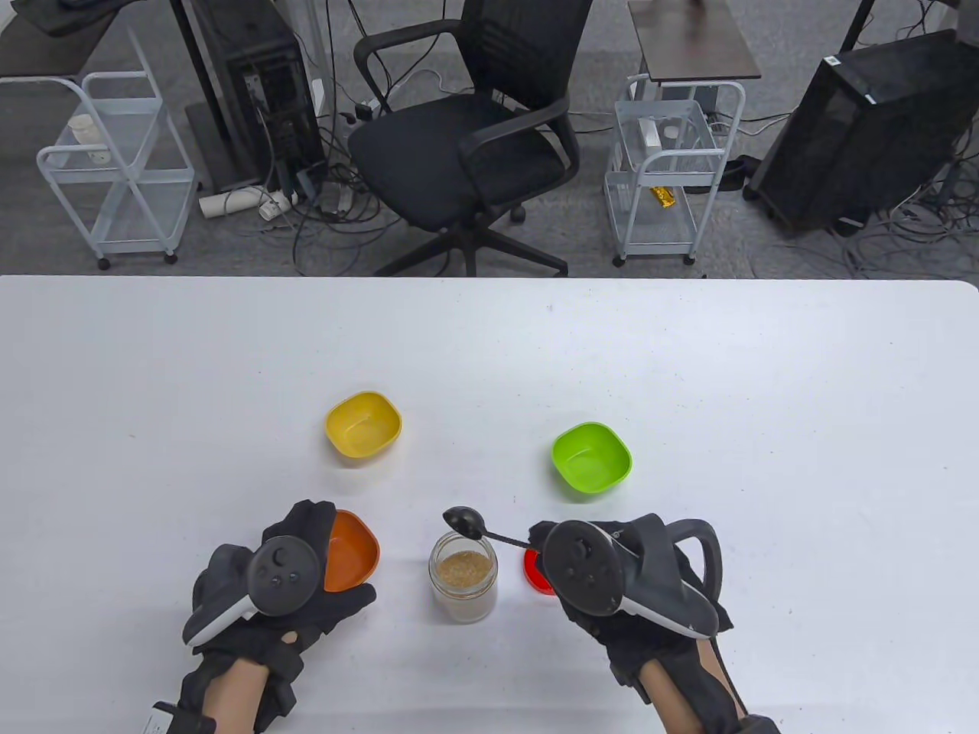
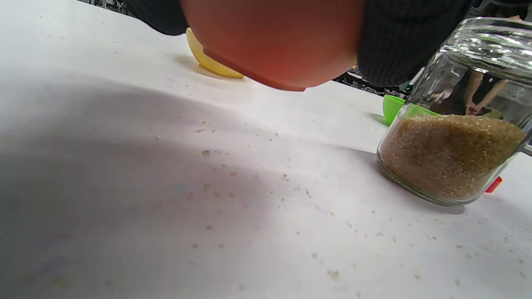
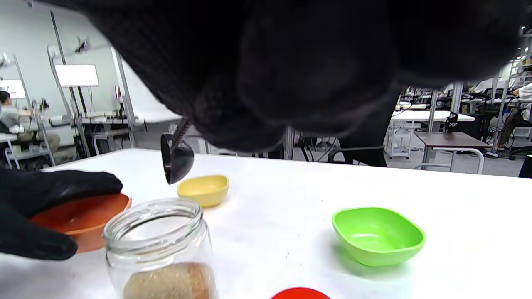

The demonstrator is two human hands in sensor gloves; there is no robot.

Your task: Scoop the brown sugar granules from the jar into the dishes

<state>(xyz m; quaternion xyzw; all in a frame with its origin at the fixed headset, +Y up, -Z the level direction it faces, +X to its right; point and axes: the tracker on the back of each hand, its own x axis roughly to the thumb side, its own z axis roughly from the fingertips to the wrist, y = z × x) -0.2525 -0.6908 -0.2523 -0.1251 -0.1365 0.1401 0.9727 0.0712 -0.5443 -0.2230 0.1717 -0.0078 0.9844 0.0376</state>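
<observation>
Right hand [image 1: 612, 581] pinches black spoon [image 1: 478, 527] by its handle, bowl empty, above the open jar [image 1: 463, 577] rim. Jar upright on counter [image 1: 765, 382], roughly half full of brown sugar [image 2: 449, 153]. Left hand [image 1: 283, 581] grips tilted orange dish [image 1: 352, 552], lifted. Red lid [image 1: 533, 573] beside jar. Yellow dish [image 1: 363, 427], green dish [image 1: 592, 459] farther back, empty.

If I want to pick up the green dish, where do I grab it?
Pinch the green dish by its rim, coming from above on the near right side. It sits upright, open and alone on the table, and its flared thin edge gives fingers a lip.
</observation>
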